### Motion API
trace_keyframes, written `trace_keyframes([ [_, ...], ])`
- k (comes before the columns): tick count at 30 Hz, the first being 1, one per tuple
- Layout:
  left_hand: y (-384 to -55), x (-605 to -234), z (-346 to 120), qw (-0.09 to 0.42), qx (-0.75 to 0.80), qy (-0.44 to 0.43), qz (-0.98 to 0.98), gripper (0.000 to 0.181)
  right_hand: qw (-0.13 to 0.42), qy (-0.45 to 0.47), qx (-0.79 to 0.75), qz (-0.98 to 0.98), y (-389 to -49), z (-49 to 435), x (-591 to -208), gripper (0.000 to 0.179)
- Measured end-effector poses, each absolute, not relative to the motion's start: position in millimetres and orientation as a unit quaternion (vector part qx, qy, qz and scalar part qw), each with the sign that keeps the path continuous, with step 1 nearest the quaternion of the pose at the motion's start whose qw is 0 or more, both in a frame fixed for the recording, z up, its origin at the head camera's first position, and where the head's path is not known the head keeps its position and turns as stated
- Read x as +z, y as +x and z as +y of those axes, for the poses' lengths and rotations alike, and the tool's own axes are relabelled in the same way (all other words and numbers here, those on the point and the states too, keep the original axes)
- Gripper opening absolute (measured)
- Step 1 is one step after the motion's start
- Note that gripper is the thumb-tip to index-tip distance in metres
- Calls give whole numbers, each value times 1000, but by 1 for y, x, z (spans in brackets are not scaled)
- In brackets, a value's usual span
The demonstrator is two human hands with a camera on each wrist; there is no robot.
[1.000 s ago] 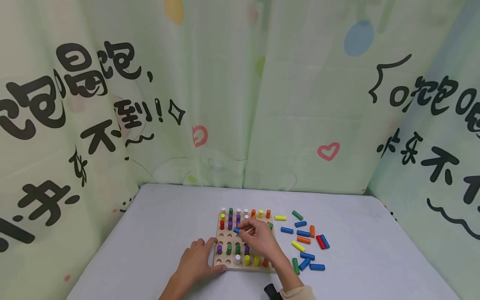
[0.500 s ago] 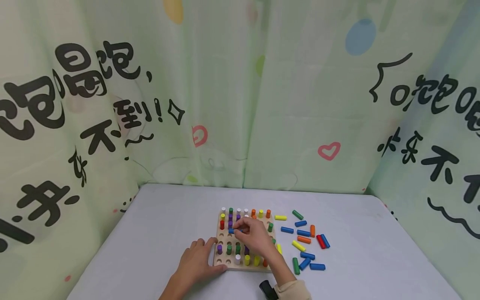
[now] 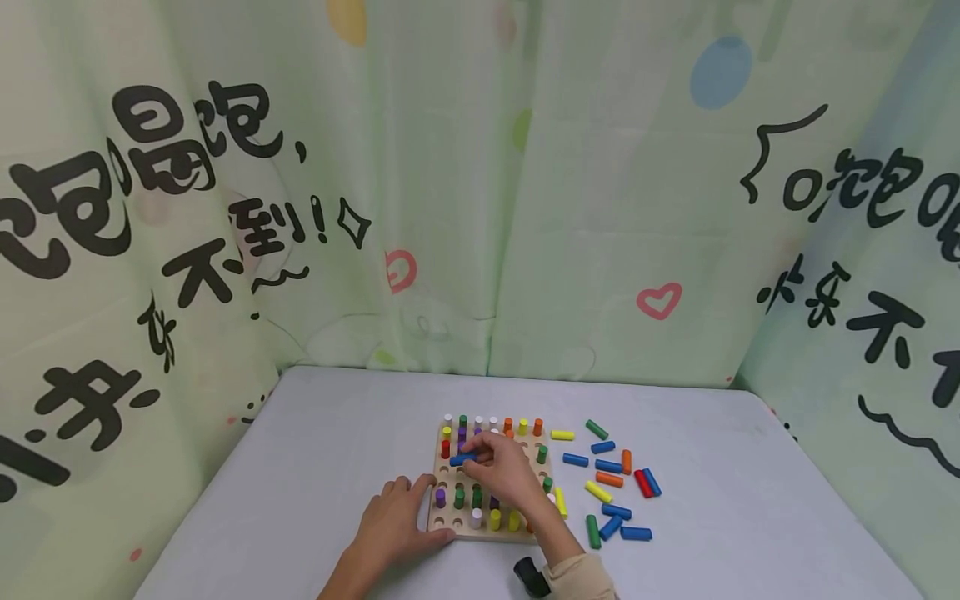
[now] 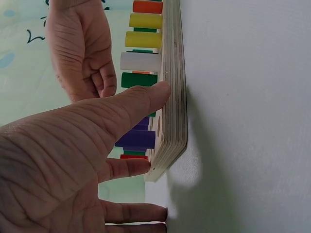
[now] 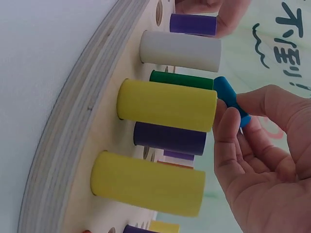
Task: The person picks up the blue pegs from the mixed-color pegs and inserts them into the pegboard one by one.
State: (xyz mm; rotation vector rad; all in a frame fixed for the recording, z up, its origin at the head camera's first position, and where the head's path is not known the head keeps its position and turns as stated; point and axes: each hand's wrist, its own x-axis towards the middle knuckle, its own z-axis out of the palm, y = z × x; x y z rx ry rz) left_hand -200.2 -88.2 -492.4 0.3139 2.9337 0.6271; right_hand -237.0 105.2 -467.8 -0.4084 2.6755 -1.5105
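While the blue peg (image 3: 459, 460) is being pinched over the pegboard (image 4: 175, 63) by the right hand (image 3: 501, 471), its long axis is being held crosswise to the holes (image 3: 442, 471); pegboard is being braced near-left by the straight-fingered left hand (image 3: 393, 521), farther off.

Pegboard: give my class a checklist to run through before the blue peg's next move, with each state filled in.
1. Blue peg gripped: ok, pinched by the right hand.
2. Blue peg upright for a hole: not ok, it slants sideways.
3. Pegboard steadied: ok, the left hand touches its edge.
4. Unfilled holes available: ok, two show at the near left corner.
5. Intended hole known: cannot tell.
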Motion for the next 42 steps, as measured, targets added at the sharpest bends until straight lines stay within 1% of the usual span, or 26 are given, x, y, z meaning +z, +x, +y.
trace_keyframes([
  [10, -201, -495, -88, 56, 199, 108, 972, 76, -9, -133, -497, 857, -240, 95, -469, 18],
  [22, -200, -491, -86, 64, 202, 99, 972, 75, -17, -121, -475, 871, -244, 86, -472, 15],
  [31, -201, -492, -87, 65, 199, 99, 973, 75, -9, -127, -440, 889, -245, 82, -479, 15],
  [42, -199, -494, -90, 44, 208, 115, 970, 76, -20, -145, -446, 883, -243, 76, -478, 18],
])
